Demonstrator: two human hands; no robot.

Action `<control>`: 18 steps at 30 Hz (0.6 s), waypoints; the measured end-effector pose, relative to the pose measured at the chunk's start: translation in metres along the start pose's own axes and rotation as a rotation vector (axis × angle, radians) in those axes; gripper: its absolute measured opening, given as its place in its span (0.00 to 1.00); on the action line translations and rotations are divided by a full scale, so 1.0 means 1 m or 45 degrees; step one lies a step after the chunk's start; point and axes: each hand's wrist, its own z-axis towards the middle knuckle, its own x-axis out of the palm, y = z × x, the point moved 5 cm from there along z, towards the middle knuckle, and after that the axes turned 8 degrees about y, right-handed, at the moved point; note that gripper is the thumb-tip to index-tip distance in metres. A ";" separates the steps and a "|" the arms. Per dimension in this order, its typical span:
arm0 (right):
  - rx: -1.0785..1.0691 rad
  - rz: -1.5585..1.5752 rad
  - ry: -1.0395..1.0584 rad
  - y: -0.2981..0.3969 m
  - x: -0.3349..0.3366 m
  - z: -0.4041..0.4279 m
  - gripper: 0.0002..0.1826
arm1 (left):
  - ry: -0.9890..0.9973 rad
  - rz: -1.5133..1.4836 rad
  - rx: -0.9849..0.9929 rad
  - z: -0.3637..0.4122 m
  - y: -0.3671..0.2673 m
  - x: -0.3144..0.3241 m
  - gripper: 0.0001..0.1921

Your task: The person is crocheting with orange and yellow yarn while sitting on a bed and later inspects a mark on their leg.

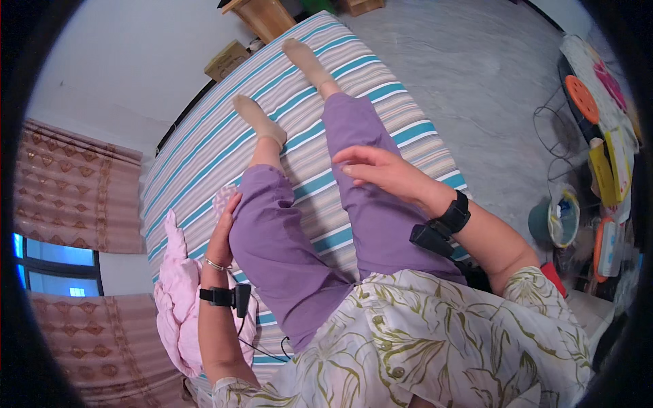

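I sit on a bed with a striped sheet (316, 186), my legs in purple trousers (285, 239) stretched out. My left hand (220, 232) lies against the outer side of the left knee, with a silver bracelet at its wrist; part of its fingers is hidden. Over the right thigh is my right hand (380, 171), fingers loosely curved and nothing in it; whether it touches the cloth I cannot tell. A black strap with a small black device (432, 239) circles the right wrist, and a similar one (227, 297) is on the left forearm. Beige socks (260, 120) cover both feet.
A pink cloth (176, 301) lies crumpled beside my left arm, with a patterned cloth (223, 200) near the knee. A cardboard box (226, 61) stands beyond the bed. On the right are a bin (553, 219), an orange round thing (581, 99) and a cluttered surface. Curtains (81, 188) hang at left.
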 end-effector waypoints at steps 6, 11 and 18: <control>-0.021 0.008 0.063 0.006 0.020 0.002 0.18 | 0.148 0.164 0.025 -0.030 -0.013 -0.013 0.36; 0.027 0.020 0.158 0.001 0.028 0.004 0.18 | 0.179 0.189 0.131 -0.042 -0.028 -0.005 0.33; 0.065 -0.030 0.191 0.004 0.042 0.010 0.19 | 0.347 0.224 0.195 -0.054 -0.032 -0.015 0.34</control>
